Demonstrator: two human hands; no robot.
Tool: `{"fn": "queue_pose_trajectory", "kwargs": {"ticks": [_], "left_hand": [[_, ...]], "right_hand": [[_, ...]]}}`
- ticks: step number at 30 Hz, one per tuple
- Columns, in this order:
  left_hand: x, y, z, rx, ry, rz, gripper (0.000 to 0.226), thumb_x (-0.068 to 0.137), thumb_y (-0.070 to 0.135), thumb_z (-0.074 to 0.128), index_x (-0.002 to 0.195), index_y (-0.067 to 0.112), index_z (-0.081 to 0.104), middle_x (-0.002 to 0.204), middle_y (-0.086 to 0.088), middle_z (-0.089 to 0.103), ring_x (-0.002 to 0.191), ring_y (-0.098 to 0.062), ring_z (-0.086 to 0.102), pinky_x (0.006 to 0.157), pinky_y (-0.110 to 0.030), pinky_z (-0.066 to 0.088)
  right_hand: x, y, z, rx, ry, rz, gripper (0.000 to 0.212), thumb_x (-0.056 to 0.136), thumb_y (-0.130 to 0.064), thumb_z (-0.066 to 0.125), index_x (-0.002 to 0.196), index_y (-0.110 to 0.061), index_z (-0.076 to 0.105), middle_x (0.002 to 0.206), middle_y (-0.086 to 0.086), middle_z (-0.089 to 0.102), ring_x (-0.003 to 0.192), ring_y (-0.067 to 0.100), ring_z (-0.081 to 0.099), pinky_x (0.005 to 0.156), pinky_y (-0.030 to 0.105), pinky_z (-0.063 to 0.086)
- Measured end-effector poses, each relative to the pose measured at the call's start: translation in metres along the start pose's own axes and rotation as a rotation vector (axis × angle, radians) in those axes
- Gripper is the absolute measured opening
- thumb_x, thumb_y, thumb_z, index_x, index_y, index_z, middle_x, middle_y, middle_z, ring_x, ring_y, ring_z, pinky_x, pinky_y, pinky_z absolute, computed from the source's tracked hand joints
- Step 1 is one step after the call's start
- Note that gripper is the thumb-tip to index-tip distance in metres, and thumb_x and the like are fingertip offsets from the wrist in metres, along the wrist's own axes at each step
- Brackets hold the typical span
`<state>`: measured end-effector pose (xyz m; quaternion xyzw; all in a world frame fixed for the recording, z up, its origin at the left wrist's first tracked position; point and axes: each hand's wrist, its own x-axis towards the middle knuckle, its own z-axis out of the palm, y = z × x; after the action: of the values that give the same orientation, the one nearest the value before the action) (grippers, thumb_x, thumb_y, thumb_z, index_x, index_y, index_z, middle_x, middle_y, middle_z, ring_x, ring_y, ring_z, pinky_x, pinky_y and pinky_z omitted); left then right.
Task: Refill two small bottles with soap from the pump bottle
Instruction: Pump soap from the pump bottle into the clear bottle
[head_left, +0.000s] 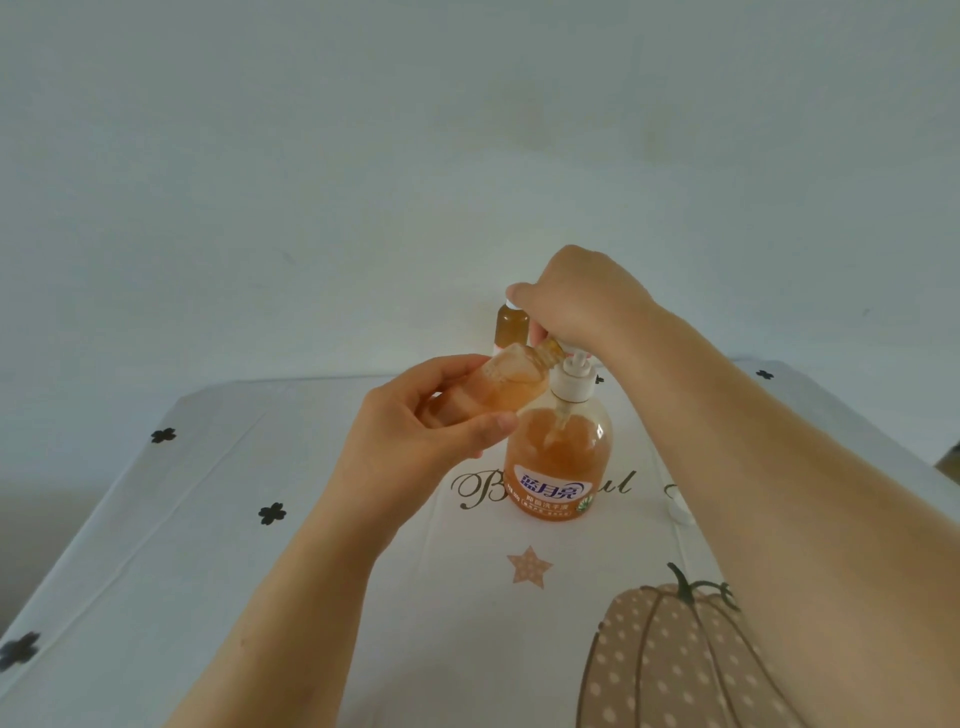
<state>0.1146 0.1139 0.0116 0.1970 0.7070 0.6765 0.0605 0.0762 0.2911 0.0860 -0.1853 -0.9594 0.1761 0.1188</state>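
As things lie now, the counter: it carries all the task's things, under a white cloth printed with clovers, a star, a pumpkin and script lettering.
Pump bottle: it stands upright mid-counter, mostly full of orange soap, with its white pump head on top.
Right hand: it comes down over the pump head from above, its grip curled round the head with the knuckles up; the fingertips are mostly hidden.
Left hand: its grip pinches the held small bottle between thumb and fingers.
Held small bottle: it is off the counter and tilted, its open neck right at the pump's spout; how full it is I cannot tell.
Step in hand: by my reading, pumping soap into this bottle, probably the second of the two.
Next move: it calls for a steady press, with the neck held right under the spout so that no soap runs down the outside.
Second small bottle: it stands upright behind the pump, looks full of amber soap and capped, and is partly hidden by the right hand.
White piece: it lies on the cloth beside the right forearm and may be the loose cap.
In the way: nothing lies between the hands and the pump, though the right forearm passes close over the white piece.
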Motion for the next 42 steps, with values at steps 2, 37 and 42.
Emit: {"fn": "queue_pose_trajectory", "kwargs": {"ticks": [2,37,42], "left_hand": [[0.0,0.0,-0.001,0.011,0.004,0.0,0.04,0.069,0.017,0.085,0.103,0.034,0.071,0.088,0.008,0.075,0.07,-0.009,0.07,0.064,-0.018,0.054],[0.001,-0.004,0.0,0.003,0.003,0.021,0.042,0.067,0.019,0.085,0.102,0.035,0.071,0.093,0.008,0.075,0.073,-0.008,0.069,0.071,-0.024,0.056],[0.004,-0.009,-0.001,0.031,-0.004,0.004,0.044,0.066,0.022,0.087,0.106,0.035,0.071,0.096,0.008,0.074,0.08,-0.012,0.071,0.077,-0.031,0.058]], "right_hand": [[0.0,0.0,0.001,0.016,-0.023,0.014,0.035,0.093,-0.035,0.051,0.085,-0.01,0.073,0.061,0.001,0.061,0.054,0.02,0.056,0.062,0.029,0.047],[0.0,-0.001,0.0,0.005,-0.024,0.007,0.031,0.092,-0.032,0.051,0.083,-0.012,0.073,0.064,0.002,0.063,0.056,0.021,0.057,0.061,0.029,0.046],[0.003,0.0,0.004,0.022,-0.042,0.026,0.033,0.092,-0.032,0.05,0.081,-0.011,0.073,0.06,0.001,0.061,0.054,0.02,0.055,0.062,0.029,0.046]]}}
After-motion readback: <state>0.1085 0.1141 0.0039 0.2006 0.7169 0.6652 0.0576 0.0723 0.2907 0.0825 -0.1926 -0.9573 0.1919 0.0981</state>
